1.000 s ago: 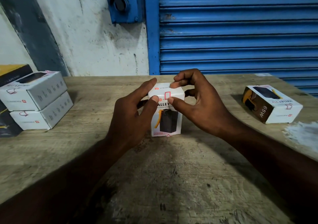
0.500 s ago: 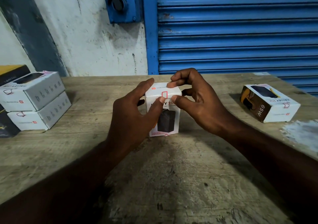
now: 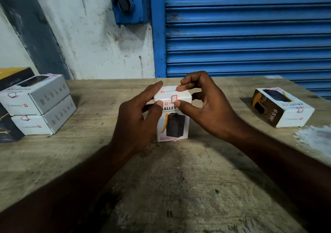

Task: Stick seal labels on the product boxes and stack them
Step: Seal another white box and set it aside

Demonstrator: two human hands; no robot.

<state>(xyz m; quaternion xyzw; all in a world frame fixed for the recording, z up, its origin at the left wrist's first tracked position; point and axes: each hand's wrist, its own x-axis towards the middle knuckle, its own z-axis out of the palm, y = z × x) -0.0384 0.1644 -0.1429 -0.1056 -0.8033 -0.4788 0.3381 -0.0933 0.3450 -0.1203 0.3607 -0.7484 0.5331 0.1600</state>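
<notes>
Fingers (image 3: 180, 88) of both hands are bent round the top of the product box (image 3: 176, 127), which stands up in the middle of the desk (image 3: 179, 179). Left hand (image 3: 136, 121) holds the left side, w/ its thumb on the front face just under the top edge and one finger laid on the top. Right hand (image 3: 209, 107) pinches the right part of the top: thumb on the front, just beside the seal label (image 3: 174, 98), pointer tip on the far part of the top. So fingers are half shut, not flat and not a fist

What changed in the last sec: almost nothing. Both hands stayed put, thumbs stayed by the label, and the box didn't leave its spot. The label lies bent over the front top edge w/ its red outline showing, so I think it's stuck on and getting a last press

Next is prob. carrying this box to the stack of 2 boxes (image 3: 35, 105) at the far left. One more box (image 3: 281, 107) lies flat at the right, well apart from the hands
</notes>
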